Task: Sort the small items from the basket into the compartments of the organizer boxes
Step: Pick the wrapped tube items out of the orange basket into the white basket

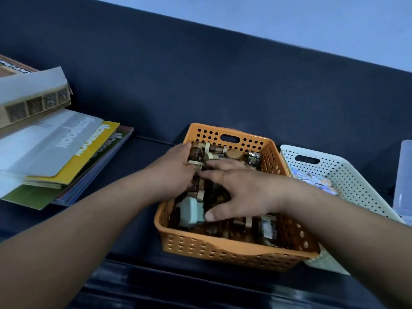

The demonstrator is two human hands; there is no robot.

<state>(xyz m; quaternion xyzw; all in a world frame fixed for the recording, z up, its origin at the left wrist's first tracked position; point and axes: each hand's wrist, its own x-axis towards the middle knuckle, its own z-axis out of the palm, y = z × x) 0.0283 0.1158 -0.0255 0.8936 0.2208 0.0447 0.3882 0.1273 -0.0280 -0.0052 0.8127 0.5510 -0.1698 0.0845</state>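
Note:
An orange perforated basket [234, 253] sits on the dark blue sofa seat, full of small brown jars with tan lids and a pale green block [192, 211]. Both hands are inside it. My left hand [176, 170] curls around a brown jar [195, 153] at the basket's far left corner. My right hand [240, 190] lies flat over the pile with fingers spread, its thumb touching the pale green block. It grips nothing that I can see.
A white perforated basket [347, 175] with small colourful packets stands right behind the orange one. A clear plastic container [403, 179] is at the far right. A stack of books [66, 157] and a cardboard box [33, 97] lie on the left.

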